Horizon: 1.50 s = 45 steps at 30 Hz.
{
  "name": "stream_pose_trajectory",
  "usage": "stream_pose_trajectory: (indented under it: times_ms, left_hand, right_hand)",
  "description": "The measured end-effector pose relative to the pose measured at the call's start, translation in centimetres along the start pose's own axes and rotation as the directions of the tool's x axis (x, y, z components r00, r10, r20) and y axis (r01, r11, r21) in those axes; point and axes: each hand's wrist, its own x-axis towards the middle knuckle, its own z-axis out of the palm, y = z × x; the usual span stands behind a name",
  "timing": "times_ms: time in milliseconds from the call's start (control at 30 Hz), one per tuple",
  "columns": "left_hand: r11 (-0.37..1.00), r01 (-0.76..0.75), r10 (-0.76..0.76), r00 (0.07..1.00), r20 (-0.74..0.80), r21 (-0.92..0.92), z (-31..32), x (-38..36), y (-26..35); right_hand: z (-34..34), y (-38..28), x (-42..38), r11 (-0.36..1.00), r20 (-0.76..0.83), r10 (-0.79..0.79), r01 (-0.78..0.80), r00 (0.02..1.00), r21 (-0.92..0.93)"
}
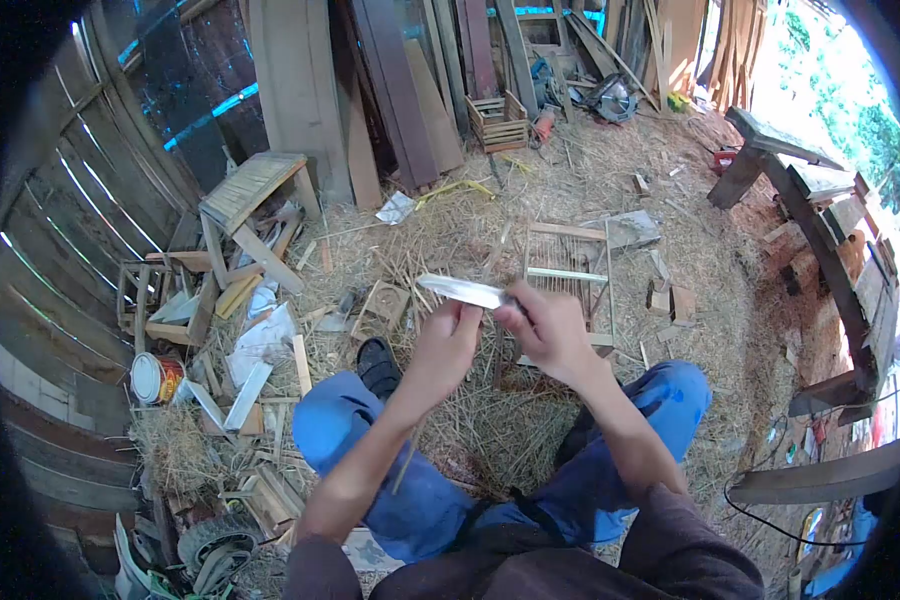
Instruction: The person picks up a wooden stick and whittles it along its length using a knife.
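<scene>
A knife [462, 289] with a broad pale blade is held up in front of the knees, its tip pointing left. My right hand [552, 335] is closed around its dark handle. My left hand [444, 345] is closed near the blade, thumb and fingers pinched together just below it; what they hold, if anything, is too small to make out. A thin stick [404, 467] lies along the left thigh below the left forearm. Under and beyond the right hand, a slatted wooden frame [567, 272] lies on the ground.
Straw and wood scraps cover the ground [450, 400]. A small wooden table [254, 190] and a paint can [157, 378] are at the left. A wooden crate [500, 122] and a circular saw [613, 100] stand at the back. A long wooden bench [820, 220] runs along the right.
</scene>
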Motion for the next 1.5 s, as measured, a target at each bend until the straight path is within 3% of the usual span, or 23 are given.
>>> stream_pose_trajectory:
  times_ms: [33, 67, 167, 300, 433, 533, 667, 767, 800, 833, 900, 933, 1000, 1100, 1133, 1200, 1233, 1333, 1433, 1500]
  left_hand:
    - [1.0, -0.003, 0.003, 1.0, -0.003, -0.023, 0.2, 0.0, -0.3]
    - [0.99, 0.119, -0.119, 0.993, 0.014, -0.072, 0.3, -0.3, -0.4]
    - [0.981, -0.096, 0.113, 0.989, -0.091, 0.17, 1.0, -0.2, -3.0]
    - [0.931, -0.121, 0.161, 0.983, -0.09, 0.344, 1.2, -0.5, -3.4]
    - [0.937, -0.136, 0.18, 0.977, -0.113, 0.321, 1.7, -1.1, -3.4]
    - [0.963, -0.069, 0.093, 0.992, -0.08, 0.262, 1.6, -1.6, -3.2]
    - [0.962, -0.11, 0.137, 0.986, -0.093, 0.251, 1.7, -1.2, -3.9]
    - [0.991, -0.075, 0.085, 0.993, -0.085, 0.108, 1.4, -1.1, -4.6]
    - [0.999, -0.029, 0.03, 0.997, -0.074, 0.016, 1.4, -0.8, -4.3]
    - [0.997, 0.017, -0.022, 0.998, -0.06, -0.076, 1.4, -0.5, -3.9]
    - [0.951, 0.137, -0.135, 0.99, 0.027, -0.278, 1.3, -1.0, -1.8]
    - [0.908, 0.2, -0.184, 0.98, 0.077, -0.367, 1.3, -1.2, -0.9]
    - [0.916, 0.178, -0.163, 0.984, 0.07, -0.361, 1.6, -1.3, -0.4]
    - [0.937, 0.172, -0.168, 0.985, 0.04, -0.304, 1.6, -1.5, -0.3]
    - [0.946, 0.172, -0.17, 0.985, 0.031, -0.276, 1.6, -1.6, -0.3]
    - [0.972, 0.126, -0.125, 0.992, 0.018, -0.2, 1.2, -1.0, -2.2]
    - [0.982, 0.102, -0.101, 0.995, 0.015, -0.16, 1.0, -0.5, -3.2]
    - [1.0, 0.003, -0.003, 1.0, -0.022, 0.012, 0.8, 0.2, -5.1]
    - [0.984, -0.061, 0.078, 0.992, -0.101, 0.166, 1.3, 0.1, -5.0]
    - [0.957, -0.094, 0.124, 0.988, -0.095, 0.276, 1.7, -0.3, -4.6]
  right_hand:
    - [0.2, 0.0, 0.1, 0.999, 0.013, -0.042, 0.042, 0.999, -0.01]
    - [0.4, 0.1, 0.2, 0.997, -0.001, -0.069, 0.069, 0.998, -0.021]
    - [1.3, 1.9, 0.2, 0.982, 0.0, -0.154, 0.153, 0.988, -0.107]
    - [1.7, 2.9, 0.3, 0.975, 0.012, -0.192, 0.192, 0.981, -0.115]
    - [2.1, 4.1, 0.4, 0.967, -0.043, -0.245, 0.24, 0.969, -0.09]
    - [1.3, 4.4, 0.6, 0.968, -0.042, -0.158, 0.146, 0.987, -0.205]
    - [1.7, 5.4, 1.2, 0.938, -0.12, -0.274, 0.238, 0.954, -0.253]
    - [1.8, 5.0, 0.7, 0.971, -0.061, -0.16, 0.146, 0.985, -0.191]
    - [2.0, 5.2, 0.5, 0.988, 0.005, -0.041, 0.042, 0.999, -0.15]
    - [2.3, 5.5, 0.5, 0.993, 0.057, 0.049, -0.055, 0.997, 0.108]
    - [2.8, 6.0, 0.7, 0.781, 0.224, 0.171, -0.271, 0.959, 0.562]
    - [2.4, 5.4, 0.7, 0.72, 0.291, 0.187, -0.333, 0.938, 0.609]
    - [1.5, 4.2, 0.6, 0.578, 0.42, 0.2, -0.452, 0.885, 0.679]
    - [2.1, 4.1, 0.4, 0.803, 0.188, 0.117, -0.205, 0.975, 0.56]
    - [1.5, 3.9, 0.4, 0.902, 0.099, 0.057, -0.094, 0.993, 0.421]
    - [0.8, 3.5, 0.1, 0.981, 0.096, 0.059, -0.076, 0.994, 0.178]
    - [0.6, 3.3, 0.0, 0.996, 0.092, 0.062, -0.067, 0.994, 0.051]
    - [1.9, 4.0, -0.6, 0.999, 0.006, -0.038, 0.038, 0.999, 0.01]
    - [2.2, 4.2, -0.7, 1.0, 0.017, -0.017, 0.017, 1.0, -0.007]
    - [1.5, 5.1, -0.5, 0.991, 0.024, -0.098, 0.1, 0.995, -0.086]
